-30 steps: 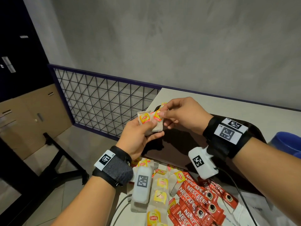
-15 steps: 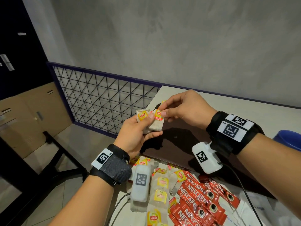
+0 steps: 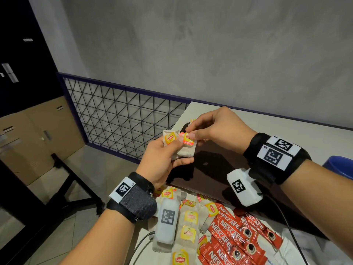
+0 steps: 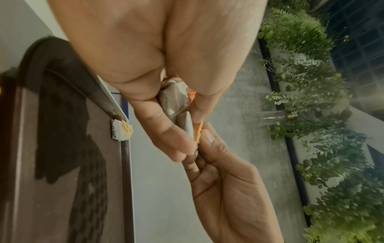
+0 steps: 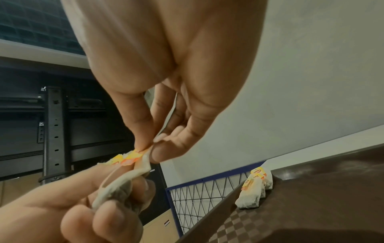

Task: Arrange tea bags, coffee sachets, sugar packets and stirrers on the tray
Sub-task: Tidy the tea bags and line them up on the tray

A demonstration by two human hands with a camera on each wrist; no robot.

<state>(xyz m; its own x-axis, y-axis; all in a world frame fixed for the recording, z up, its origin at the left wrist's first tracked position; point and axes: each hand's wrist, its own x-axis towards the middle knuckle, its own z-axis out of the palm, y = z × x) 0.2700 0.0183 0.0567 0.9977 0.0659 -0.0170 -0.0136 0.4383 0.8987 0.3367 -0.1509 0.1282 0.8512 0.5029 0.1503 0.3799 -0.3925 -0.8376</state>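
My left hand (image 3: 164,155) grips a small bunch of Lipton tea bags (image 3: 186,151) above the near left corner of the dark brown tray (image 3: 215,169). My right hand (image 3: 214,129) pinches the yellow-red tag (image 3: 188,139) of one of those bags between thumb and forefinger. The right wrist view shows that pinch on the tag (image 5: 133,157) and the bags (image 5: 116,187) in the left fingers. A few tea bags (image 5: 254,190) lean in the tray's far left corner. More tea bags (image 3: 189,224) and red Nescafe sachets (image 3: 235,236) lie on the table in front of the tray.
A white table (image 3: 286,131) stands against a grey wall. A blue wire-mesh panel (image 3: 122,115) borders its left side, with the floor beyond. A blue bowl (image 3: 340,167) sits at the right edge. White packets (image 3: 298,249) lie at the near right.
Both hands, still on the tea bags, have shifted slightly up and away from me. The right fingers have settled on the tag of one bag.
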